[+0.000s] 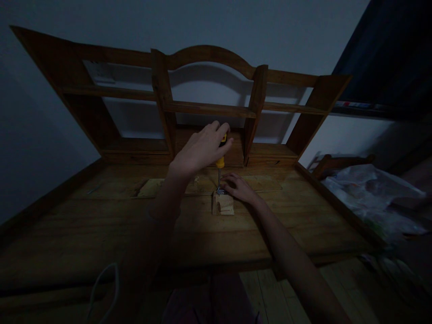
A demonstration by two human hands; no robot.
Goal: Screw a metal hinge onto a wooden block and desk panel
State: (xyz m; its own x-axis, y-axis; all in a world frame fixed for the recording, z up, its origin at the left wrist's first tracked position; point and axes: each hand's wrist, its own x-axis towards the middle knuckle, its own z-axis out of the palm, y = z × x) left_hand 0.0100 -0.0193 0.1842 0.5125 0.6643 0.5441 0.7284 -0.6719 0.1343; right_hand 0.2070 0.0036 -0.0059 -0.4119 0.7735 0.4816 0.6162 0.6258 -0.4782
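My left hand (204, 146) is wrapped round the yellow and black handle of a screwdriver (220, 163), which stands nearly upright. Its shaft runs down to a small metal fitting (220, 192) at the far edge of a short wooden block (225, 205). The fingers of my right hand (239, 188) are bent around the fitting's right side, beside the screwdriver tip. Exactly where those fingertips press is too dark to make out. Behind the block, a long thin wooden board (153, 187) lies across the desk, partly hidden by my left arm and right hand.
The wooden desktop (209, 238) has raised side edges and a shelf unit (205, 108) along its back. A thin, small object (94, 189) lies at left. A white cable loop (116, 279) hangs near the front. Plastic bags (367, 189) sit beyond the right edge.
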